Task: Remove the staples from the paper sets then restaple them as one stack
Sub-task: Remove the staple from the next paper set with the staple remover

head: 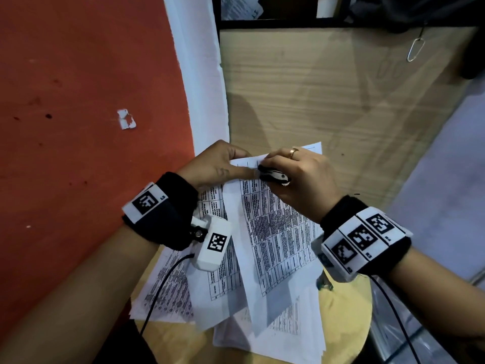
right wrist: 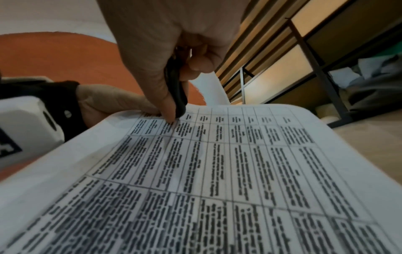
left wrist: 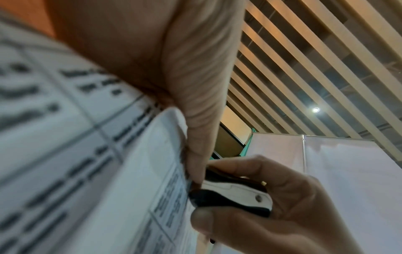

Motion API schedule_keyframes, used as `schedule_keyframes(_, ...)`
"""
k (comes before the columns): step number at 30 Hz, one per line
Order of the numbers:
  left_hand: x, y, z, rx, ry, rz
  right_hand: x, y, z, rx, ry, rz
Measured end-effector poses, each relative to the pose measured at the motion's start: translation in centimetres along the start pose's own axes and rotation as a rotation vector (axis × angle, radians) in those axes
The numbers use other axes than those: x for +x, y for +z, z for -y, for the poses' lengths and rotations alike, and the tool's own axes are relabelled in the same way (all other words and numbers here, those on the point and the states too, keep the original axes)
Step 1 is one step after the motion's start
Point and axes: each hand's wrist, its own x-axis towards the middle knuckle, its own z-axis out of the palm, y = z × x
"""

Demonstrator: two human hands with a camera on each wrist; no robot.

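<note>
My left hand (head: pixel 242 164) pinches the top edge of a printed paper set (head: pixel 275 232) with tables on it, thumb on the front and fingers behind. My right hand (head: pixel 266 170) grips a black and white staple remover (head: pixel 274 176), whose nose sits against that top edge beside my left thumb. The left wrist view shows the staple remover (left wrist: pixel 232 194) squeezed between the right thumb and fingers, touching the paper set (left wrist: pixel 139 171). From the right wrist, the staple remover (right wrist: pixel 177 89) points down onto the paper set (right wrist: pixel 239 163). The staple itself is hidden.
More printed sheets (head: pixel 288 337) lie fanned on a round wooden table (head: pixel 349 306) under the held set. A red wall (head: pixel 78 101) is on the left, a wooden panel (head: pixel 315 101) behind. A small greenish object (head: pixel 325 283) peeks out below my right wrist.
</note>
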Motion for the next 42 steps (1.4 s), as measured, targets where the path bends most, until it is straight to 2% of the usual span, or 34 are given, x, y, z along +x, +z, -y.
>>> schedule_keyframes(9,-0.1,0.5,-0.2,-0.066,0.062,-0.054,-0.5,-0.5,-0.5,0.257,0.168,-0.024)
schedule_keyframes(13,-0.2,0.4,-0.1,-0.060,0.086,-0.046,-0.6,-0.8,-0.4,0.337,0.232,-0.051)
schedule_keyframes(16,-0.2,0.8,0.2,-0.038,0.110,-0.095,-0.6,-0.8,-0.2,0.358,0.267,-0.055)
schedule_keyframes(18,0.0,1.3,0.6,0.036,0.136,-0.185,-0.6,-0.5,-0.2,0.336,0.278,-0.063)
schedule_keyframes(21,0.3,2.2,1.1,0.298,0.117,-0.350,-0.6,0.4,-0.1,0.151,0.224,-0.015)
schedule_keyframes(24,0.1,3.2,0.6,0.507,0.091,-0.427,-0.8,1.5,0.4,0.039,0.218,0.009)
schedule_keyframes(26,0.1,3.1,0.7,0.531,0.074,-0.437,-1.2,1.7,0.3,0.033,0.285,-0.031)
schedule_keyframes(29,0.0,1.6,1.6,0.491,0.024,-0.444,-2.6,1.2,-1.1,0.101,0.536,-0.046)
schedule_keyframes(32,-0.3,0.1,2.4,0.449,0.003,-0.415,-4.7,1.5,-2.2,0.160,0.733,0.043)
schedule_keyframes(35,0.1,-0.6,3.1,0.391,0.014,-0.391,-6.1,2.0,-2.5,0.215,0.832,0.161)
schedule_keyframes(38,0.5,-1.3,3.8,0.316,0.015,-0.339,-6.8,2.2,-3.4,0.456,0.948,0.208)
schedule_keyframes(42,0.5,-2.1,3.2,0.197,0.034,-0.198,-6.1,1.5,-4.1,0.856,1.014,0.222)
